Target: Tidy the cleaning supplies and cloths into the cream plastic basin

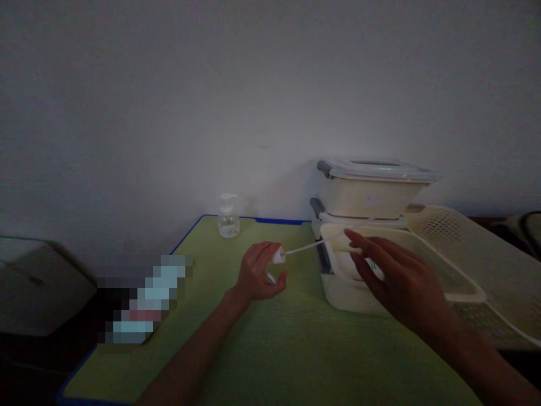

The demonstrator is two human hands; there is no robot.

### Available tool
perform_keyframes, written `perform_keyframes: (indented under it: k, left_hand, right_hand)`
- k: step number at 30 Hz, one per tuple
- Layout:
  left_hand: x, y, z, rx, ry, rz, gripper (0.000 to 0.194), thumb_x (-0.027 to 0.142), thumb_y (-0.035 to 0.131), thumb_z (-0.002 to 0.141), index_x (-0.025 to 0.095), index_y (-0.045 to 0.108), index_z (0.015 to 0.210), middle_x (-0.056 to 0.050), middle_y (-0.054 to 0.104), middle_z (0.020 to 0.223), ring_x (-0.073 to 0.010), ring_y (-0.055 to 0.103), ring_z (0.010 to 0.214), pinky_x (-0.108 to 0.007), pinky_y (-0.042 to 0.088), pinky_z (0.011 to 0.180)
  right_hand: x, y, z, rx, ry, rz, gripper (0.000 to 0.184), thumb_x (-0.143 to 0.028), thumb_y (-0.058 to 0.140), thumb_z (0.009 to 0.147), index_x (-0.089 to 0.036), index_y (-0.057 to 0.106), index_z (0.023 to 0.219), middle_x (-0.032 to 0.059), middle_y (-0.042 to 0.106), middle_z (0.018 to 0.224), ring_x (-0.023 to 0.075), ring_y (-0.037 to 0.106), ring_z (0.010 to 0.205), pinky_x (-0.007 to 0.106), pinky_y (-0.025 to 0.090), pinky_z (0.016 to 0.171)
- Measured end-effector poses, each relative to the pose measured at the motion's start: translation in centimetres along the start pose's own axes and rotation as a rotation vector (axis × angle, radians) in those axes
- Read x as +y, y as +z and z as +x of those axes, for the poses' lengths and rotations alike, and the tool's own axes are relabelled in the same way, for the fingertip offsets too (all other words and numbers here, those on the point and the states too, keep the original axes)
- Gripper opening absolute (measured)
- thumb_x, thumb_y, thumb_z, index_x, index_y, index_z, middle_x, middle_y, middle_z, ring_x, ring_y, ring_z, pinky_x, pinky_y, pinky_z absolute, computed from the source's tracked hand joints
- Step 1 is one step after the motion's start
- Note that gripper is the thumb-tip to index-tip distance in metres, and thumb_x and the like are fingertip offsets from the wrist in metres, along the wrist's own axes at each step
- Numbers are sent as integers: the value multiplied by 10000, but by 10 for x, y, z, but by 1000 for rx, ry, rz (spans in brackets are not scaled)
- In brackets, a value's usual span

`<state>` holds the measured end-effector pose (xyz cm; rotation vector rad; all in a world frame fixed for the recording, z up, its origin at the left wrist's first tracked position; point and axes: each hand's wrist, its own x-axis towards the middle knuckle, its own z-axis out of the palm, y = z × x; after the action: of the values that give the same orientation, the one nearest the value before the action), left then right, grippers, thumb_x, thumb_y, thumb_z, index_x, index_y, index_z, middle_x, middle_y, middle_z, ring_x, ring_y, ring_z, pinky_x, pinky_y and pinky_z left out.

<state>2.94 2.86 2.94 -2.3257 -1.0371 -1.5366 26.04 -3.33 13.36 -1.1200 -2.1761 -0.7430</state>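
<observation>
My left hand (257, 273) is closed around a white cap-like piece (279, 255) over the middle of the table. A thin, straight white stem (304, 247) runs from that piece up to the right; its exact kind is unclear, though it resembles a pump top with its tube. My right hand (401, 282) hovers over the cream open bin (346, 299), thumb and fingers apart. Its fingertips are by the far part of the stem; I cannot tell whether they touch it. Inside the bin, partly hidden by my right hand, lies a white object (345, 265).
A clear pump bottle (229, 225) stands at the back of the green table (270, 349). Behind the bin are stacked lidded boxes (372, 194). A cream perforated basket (486, 254) is at the right. Something blurred out (156, 293) lies at the left edge.
</observation>
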Motion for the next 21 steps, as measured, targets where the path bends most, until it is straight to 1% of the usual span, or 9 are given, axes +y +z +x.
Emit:
perform_keyframes:
  k: [2,4,6,7,10,12,14,18,21]
  left_hand:
    - [17,2,14,22,75,-43,420,350,505,702,114,538,1048,-133,646,934,-226,594,877,-363,450,825]
    - [35,6,35,-34,107,-69,410,351,515,712,120,532,1050,-121,643,955,-221,586,897,-379,422,855]
    - [52,11,59,-148,97,-87,423,371,522,721,134,521,1071,-106,628,1017,-228,560,971,-403,382,903]
    - [60,15,72,-228,87,-92,435,382,527,726,136,514,1084,-101,615,1048,-229,545,1002,-407,371,917]
    - [78,30,106,-470,84,-86,426,392,542,735,126,518,1066,-97,593,1070,-238,539,1007,-380,407,885]
    - [86,43,121,-592,110,-81,442,405,555,732,115,513,1063,-107,579,1086,-249,540,1007,-367,430,857]
    - [90,55,128,-714,139,-75,483,418,576,718,106,497,1077,-119,570,1097,-263,544,1002,-365,445,829]
    - [95,71,126,-953,215,-41,551,434,616,684,123,464,1113,-134,558,1108,-276,554,989,-356,456,782]
    - [97,77,123,-1061,256,-4,549,410,607,698,141,439,1147,-148,550,1126,-287,558,990,-362,459,765]
  right_hand:
    - [12,-12,-4,9,85,-20,326,-284,379,895,-130,553,1123,86,669,866,175,620,706,286,481,613]
    - [27,-24,-6,13,218,-39,326,-316,380,888,-128,607,1027,96,670,860,174,615,654,282,467,578]
    - [45,-34,-7,-7,372,-54,306,-327,403,869,-144,643,925,94,678,819,166,599,573,278,448,546]
    - [55,-38,-7,-45,452,-64,288,-314,418,858,-147,650,887,97,681,796,167,592,549,283,440,548]
    - [82,-43,-7,-175,645,-127,205,-258,482,818,-141,649,835,102,682,760,194,610,605,287,424,590]
    - [96,-41,-9,-269,687,-184,192,-241,475,820,-132,633,832,110,679,786,206,618,673,280,412,613]
    - [103,-36,-13,-361,685,-225,202,-240,447,832,-132,618,824,113,675,797,203,616,693,272,401,606]
    - [107,-21,-24,-517,680,-288,233,-250,422,837,-137,616,774,112,667,746,216,614,675,275,375,554]
    - [107,-8,-31,-618,661,-325,266,-249,397,837,-132,630,786,129,665,757,233,618,700,280,367,546]
